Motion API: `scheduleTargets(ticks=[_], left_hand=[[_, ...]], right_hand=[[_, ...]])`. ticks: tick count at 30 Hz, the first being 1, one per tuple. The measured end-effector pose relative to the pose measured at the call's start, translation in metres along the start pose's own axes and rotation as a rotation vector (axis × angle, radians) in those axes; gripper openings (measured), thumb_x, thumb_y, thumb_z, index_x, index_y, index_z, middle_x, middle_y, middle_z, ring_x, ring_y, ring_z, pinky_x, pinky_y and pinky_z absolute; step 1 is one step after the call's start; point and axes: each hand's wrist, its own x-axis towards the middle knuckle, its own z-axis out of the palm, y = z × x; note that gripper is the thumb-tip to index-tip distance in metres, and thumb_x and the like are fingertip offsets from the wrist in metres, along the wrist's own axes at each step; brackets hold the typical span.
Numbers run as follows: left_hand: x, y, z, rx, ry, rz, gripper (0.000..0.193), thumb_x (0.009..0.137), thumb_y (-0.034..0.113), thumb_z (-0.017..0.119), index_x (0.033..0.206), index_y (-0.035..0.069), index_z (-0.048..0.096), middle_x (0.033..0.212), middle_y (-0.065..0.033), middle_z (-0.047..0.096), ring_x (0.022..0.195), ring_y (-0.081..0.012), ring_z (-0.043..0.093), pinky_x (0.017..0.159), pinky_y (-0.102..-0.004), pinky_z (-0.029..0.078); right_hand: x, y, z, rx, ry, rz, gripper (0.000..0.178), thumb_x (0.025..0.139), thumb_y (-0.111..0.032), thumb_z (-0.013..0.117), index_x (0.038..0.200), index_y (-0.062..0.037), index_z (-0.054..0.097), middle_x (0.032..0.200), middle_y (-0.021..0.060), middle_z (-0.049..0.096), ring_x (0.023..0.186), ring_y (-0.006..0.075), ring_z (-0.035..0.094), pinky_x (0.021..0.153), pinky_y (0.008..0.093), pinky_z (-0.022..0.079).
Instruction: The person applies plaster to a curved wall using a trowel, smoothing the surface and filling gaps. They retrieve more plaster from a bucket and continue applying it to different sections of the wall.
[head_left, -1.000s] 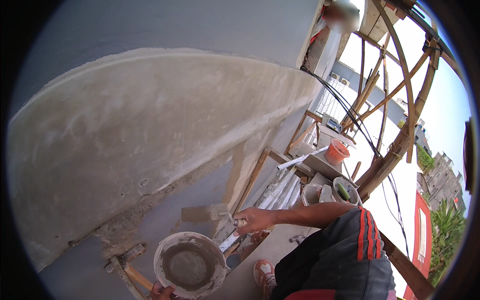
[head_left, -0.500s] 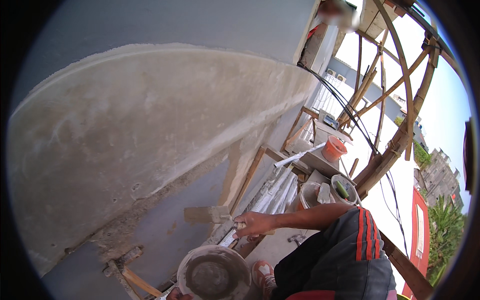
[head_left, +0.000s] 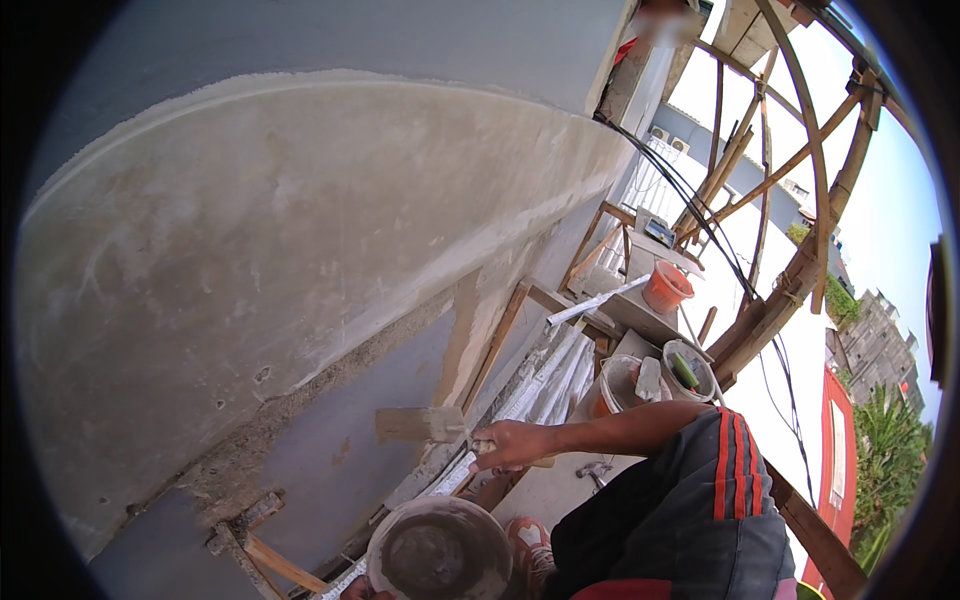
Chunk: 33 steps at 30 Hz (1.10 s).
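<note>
My right hand [head_left: 512, 444] is closed round the handle of a trowel [head_left: 415, 425]. Its flat, mortar-smeared rectangular blade points left, held out in front of the lower wall. Just below is a round bucket [head_left: 492, 537], its inside coated with grey mortar and a darker wet patch at the bottom. At the lower edge of the picture, my left hand [head_left: 364, 590] grips the bucket's near-left rim; only part of it shows.
A plastered wall [head_left: 300, 230] fills the left side. Wrapped lengths [head_left: 560, 375], two pails [head_left: 690, 372] with tools and an orange bucket [head_left: 667, 287] stand along the platform. A hammer [head_left: 595, 472] lies near my shoe. Wooden scaffold poles [head_left: 790, 280] and black cables [head_left: 690, 205] run at right.
The bucket has shifted slightly right, with my left hand still at its rim. The trowel has moved only a little right, and the view has tilted slightly.
</note>
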Motion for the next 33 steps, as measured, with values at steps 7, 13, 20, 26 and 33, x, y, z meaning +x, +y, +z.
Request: scheduleTargets(ticks=[7, 13, 20, 26, 33], left_hand=[[0.005, -0.002, 0.001, 0.081, 0.018, -0.031, 0.035, 0.096, 0.002, 0.061, 0.131, -0.002, 0.063, 0.112, -0.0134, 0.072, 0.093, -0.025, 0.074, 0.073, -0.0373, 0.064], [0.012, -0.016, -0.008, 0.093, -0.008, -0.012, 0.037, 0.096, 0.002, 0.06, 0.133, -0.004, 0.062, 0.112, -0.0145, 0.072, 0.088, -0.0263, 0.075, 0.069, -0.0362, 0.064], [0.009, -0.015, -0.015, 0.07, -0.066, -0.11, 0.048, 0.097, 0.005, 0.063, 0.144, -0.005, 0.058, 0.125, -0.0184, 0.072, 0.1, -0.0283, 0.075, 0.074, -0.0374, 0.064], [0.013, -0.027, -0.022, 0.096, -0.101, -0.069, 0.056, 0.097, 0.008, 0.067, 0.15, -0.005, 0.055, 0.134, -0.0157, 0.07, 0.115, -0.0283, 0.07, 0.094, -0.0406, 0.06], [0.009, -0.009, -0.009, 0.253, -0.086, -0.071, 0.054, 0.098, 0.007, 0.063, 0.15, -0.004, 0.056, 0.133, -0.0138, 0.07, 0.115, -0.0253, 0.069, 0.091, -0.0386, 0.058]], right_hand=[[0.004, 0.008, 0.002, 0.025, 0.011, -0.002, 0.051, 0.098, -0.05, 0.077, 0.109, -0.002, 0.064, 0.073, 0.0025, 0.065, 0.059, 0.0113, 0.06, 0.055, 0.0312, 0.049], [0.01, 0.013, 0.001, 0.004, 0.001, 0.002, 0.05, 0.099, -0.049, 0.077, 0.111, -0.0025, 0.065, 0.078, 0.0035, 0.067, 0.061, 0.0108, 0.061, 0.056, 0.0311, 0.05], [0.005, 0.007, 0.002, -0.017, 0.011, 0.019, 0.05, 0.1, -0.05, 0.075, 0.108, -0.0022, 0.064, 0.08, 0.0055, 0.069, 0.066, 0.0133, 0.065, 0.058, 0.0317, 0.053], [0.008, 0.016, 0.004, 0.002, -0.005, -0.012, 0.064, 0.1, -0.051, 0.074, 0.126, 0.0054, 0.059, 0.063, 0.0046, 0.062, 0.058, 0.016, 0.067, 0.056, 0.0337, 0.056], [0.009, 0.015, 0.002, -0.028, -0.003, 0.005, 0.064, 0.101, -0.05, 0.073, 0.13, 0.0049, 0.059, 0.06, 0.0037, 0.06, 0.057, 0.0156, 0.066, 0.057, 0.0339, 0.055]])
